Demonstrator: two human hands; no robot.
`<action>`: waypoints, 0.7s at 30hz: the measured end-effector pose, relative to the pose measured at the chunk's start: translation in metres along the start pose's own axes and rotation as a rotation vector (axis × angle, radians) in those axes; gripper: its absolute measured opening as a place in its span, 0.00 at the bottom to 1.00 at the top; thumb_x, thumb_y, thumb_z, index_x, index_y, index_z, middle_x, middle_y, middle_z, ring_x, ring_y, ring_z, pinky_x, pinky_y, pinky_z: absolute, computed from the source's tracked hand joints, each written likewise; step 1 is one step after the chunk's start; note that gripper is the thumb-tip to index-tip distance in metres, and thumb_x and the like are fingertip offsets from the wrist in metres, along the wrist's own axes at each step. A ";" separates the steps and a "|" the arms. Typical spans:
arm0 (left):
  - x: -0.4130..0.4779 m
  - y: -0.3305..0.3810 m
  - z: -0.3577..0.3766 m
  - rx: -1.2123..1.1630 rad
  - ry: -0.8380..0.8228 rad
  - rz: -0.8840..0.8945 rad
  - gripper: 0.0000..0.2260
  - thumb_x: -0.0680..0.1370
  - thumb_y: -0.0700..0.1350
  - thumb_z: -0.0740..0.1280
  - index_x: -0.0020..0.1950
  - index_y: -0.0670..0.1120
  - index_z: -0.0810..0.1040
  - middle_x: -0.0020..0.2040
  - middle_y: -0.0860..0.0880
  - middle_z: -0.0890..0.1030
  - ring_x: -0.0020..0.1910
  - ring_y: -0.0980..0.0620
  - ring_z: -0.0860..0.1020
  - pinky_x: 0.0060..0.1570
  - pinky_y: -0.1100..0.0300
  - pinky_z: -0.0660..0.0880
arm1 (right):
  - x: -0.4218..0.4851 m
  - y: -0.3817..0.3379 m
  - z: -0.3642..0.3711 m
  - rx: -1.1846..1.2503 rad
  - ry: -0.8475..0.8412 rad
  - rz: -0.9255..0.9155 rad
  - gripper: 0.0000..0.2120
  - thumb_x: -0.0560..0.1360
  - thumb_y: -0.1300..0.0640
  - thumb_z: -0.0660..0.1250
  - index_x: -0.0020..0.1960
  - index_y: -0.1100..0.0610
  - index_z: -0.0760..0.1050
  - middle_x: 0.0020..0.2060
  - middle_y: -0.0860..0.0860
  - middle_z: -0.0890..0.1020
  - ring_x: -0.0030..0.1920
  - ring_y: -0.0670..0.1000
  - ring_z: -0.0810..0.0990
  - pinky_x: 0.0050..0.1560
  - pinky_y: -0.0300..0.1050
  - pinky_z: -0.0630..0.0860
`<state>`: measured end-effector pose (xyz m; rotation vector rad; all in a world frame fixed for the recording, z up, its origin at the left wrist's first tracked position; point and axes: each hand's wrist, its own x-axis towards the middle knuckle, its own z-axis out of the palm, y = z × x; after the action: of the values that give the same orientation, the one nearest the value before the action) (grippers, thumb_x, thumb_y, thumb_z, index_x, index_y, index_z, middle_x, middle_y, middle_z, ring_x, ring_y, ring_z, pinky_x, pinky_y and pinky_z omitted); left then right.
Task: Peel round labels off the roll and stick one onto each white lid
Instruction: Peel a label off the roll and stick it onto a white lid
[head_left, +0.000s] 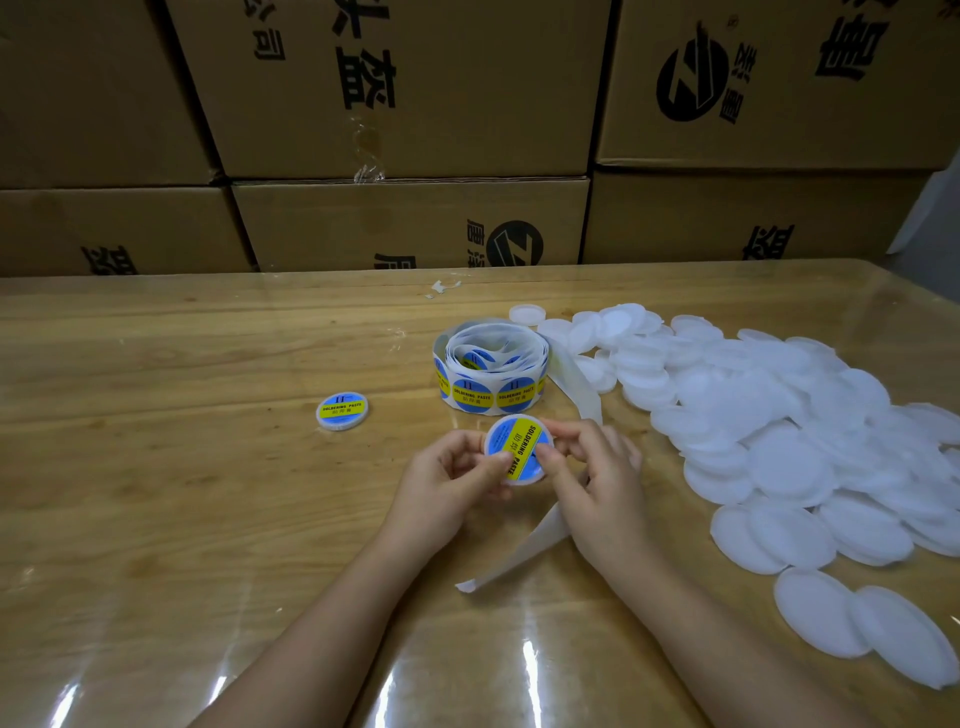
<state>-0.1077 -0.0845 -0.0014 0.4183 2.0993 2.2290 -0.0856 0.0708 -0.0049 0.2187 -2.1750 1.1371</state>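
Label (517, 447) going down on a lid (521, 481), pressed flat by both thumbs.
Left hand (457, 473) and right hand (592, 467) pinch it mid-table (208, 493); roll (491, 366) just beyond, bare lids (779, 415) heaped right within reach, finished one (342, 410) parked left.

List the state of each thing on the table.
Held lid: labelled, pinched by left hand and right hand.
Lone lid: labelled, lying flat.
Label roll: loosely unwound, labels left on it.
Backing strip: bare, trailing toward the person.
Lid pile: unlabelled, heaped.
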 end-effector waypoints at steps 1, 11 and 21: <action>0.000 -0.001 0.000 0.016 0.001 0.004 0.02 0.73 0.39 0.69 0.43 0.41 0.77 0.33 0.48 0.83 0.31 0.54 0.80 0.34 0.64 0.77 | 0.000 0.000 0.000 -0.004 0.003 -0.002 0.05 0.74 0.46 0.62 0.49 0.38 0.71 0.35 0.42 0.77 0.51 0.26 0.65 0.57 0.38 0.59; -0.006 0.000 0.009 0.138 -0.011 0.081 0.13 0.66 0.45 0.76 0.44 0.47 0.74 0.35 0.56 0.81 0.34 0.61 0.77 0.35 0.68 0.73 | 0.000 -0.004 0.000 -0.022 0.008 -0.018 0.14 0.71 0.42 0.60 0.44 0.50 0.79 0.34 0.43 0.79 0.49 0.29 0.68 0.60 0.41 0.59; -0.007 0.000 0.006 0.105 0.066 0.065 0.13 0.69 0.53 0.68 0.49 0.48 0.79 0.41 0.44 0.84 0.40 0.46 0.83 0.42 0.49 0.81 | 0.001 -0.011 -0.003 -0.046 -0.090 -0.017 0.20 0.67 0.39 0.63 0.52 0.50 0.78 0.35 0.38 0.75 0.47 0.38 0.71 0.65 0.45 0.58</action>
<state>-0.1002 -0.0804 -0.0026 0.4306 2.2760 2.2028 -0.0798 0.0667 0.0041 0.2726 -2.2714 1.0855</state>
